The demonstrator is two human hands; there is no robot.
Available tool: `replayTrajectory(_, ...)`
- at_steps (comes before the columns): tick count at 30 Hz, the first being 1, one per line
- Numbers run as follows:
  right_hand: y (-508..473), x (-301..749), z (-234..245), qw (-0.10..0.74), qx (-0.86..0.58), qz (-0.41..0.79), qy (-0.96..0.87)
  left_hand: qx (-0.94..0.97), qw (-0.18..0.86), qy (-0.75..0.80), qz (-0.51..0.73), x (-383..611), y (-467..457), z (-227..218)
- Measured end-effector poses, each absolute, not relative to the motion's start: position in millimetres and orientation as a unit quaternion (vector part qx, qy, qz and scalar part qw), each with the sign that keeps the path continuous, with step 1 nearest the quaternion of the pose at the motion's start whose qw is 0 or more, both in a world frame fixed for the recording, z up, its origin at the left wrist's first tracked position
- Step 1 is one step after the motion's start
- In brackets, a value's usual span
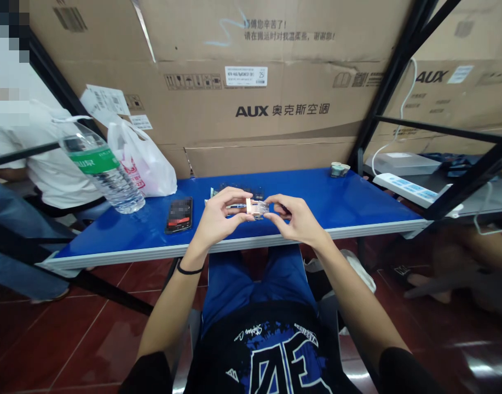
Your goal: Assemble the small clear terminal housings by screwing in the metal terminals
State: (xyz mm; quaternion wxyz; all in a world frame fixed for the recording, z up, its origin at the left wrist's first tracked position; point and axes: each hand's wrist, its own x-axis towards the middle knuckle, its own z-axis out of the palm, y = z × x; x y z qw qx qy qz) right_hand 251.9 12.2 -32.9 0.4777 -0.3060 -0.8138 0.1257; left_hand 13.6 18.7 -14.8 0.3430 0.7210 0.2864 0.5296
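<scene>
One shirt fills bottom centre; mid-frame, I have left hand and right hand pinching one clear piece; one phone, one bottle at frame left.

You have a small, clear, shiny piece with a pale upright strip at its left end, pinched roughly level between your left hand and right hand.

**Blue below, brown above**

On my remote feed, a small clear-and-cream piece shows mid-frame against a glossy blue rectangular tabletop edged pale grey. Upper centre, I see a brown cardboard carton printed black; lower centre, a black fabric T-shirt with blue-and-white graphics.
</scene>
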Motion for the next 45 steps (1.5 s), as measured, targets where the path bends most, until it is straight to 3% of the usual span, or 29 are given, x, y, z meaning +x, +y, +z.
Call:
replayTrajectory(8,16.3,251.8,-34.9,0.476,-0.287,0.148,-0.818,0.719,0.355,0.28,0.528,17.4,17.4,-15.6)
replayTrajectory(14,13.8,252.7,-27.6,0.496,-0.296,0.269,-0.771,0.734,0.355,0.26,0.517,14.1,19.7,-15.9)
replayTrajectory(30,7.7,245.5,-21.0,0.439,-0.284,0.519,-0.677,0.774,0.307,0.148,0.533,13.4,6.8,-8.4)
replayTrajectory(45,4.7,240.0,-16.6,0.475,-0.293,0.437,-0.705,0.819,0.215,0.18,0.5,15.7,6.0,-10.1)
